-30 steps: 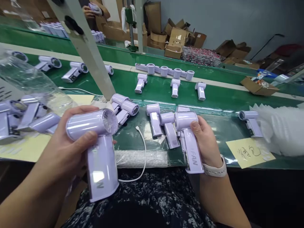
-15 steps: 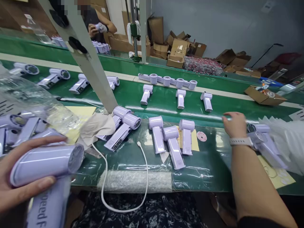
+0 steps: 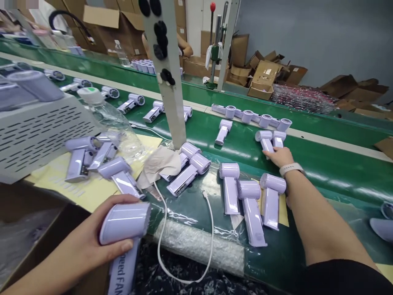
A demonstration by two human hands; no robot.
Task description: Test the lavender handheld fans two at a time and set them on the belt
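My left hand [image 3: 95, 237] is wrapped round the barrel-shaped head of a lavender handheld fan [image 3: 132, 223]; its handle points down and bears partly visible lettering ending in "FAN". My right hand [image 3: 281, 157], with a pale wristband, reaches onto the green conveyor belt. Its fingers close about the handle ends of two lavender fans lying side by side, a left fan [image 3: 264, 140] and a right fan [image 3: 279, 138]. The hand covers the right one's lower end. Below my right forearm, three more fans [image 3: 252, 217] lie on the near bench.
A slotted grey box [image 3: 46, 135] stands left, beside a clear plastic bottle [image 3: 107, 119] and several fans on yellow paper. A metal post [image 3: 167, 90] rises between bench and belt. A white cable [image 3: 211, 233] loops over the bench edge. Cardboard boxes lie behind.
The view has turned left. My right hand has moved from the bench's right side to the belt fans, and two of these now lie closer together. My left hand keeps its fan.
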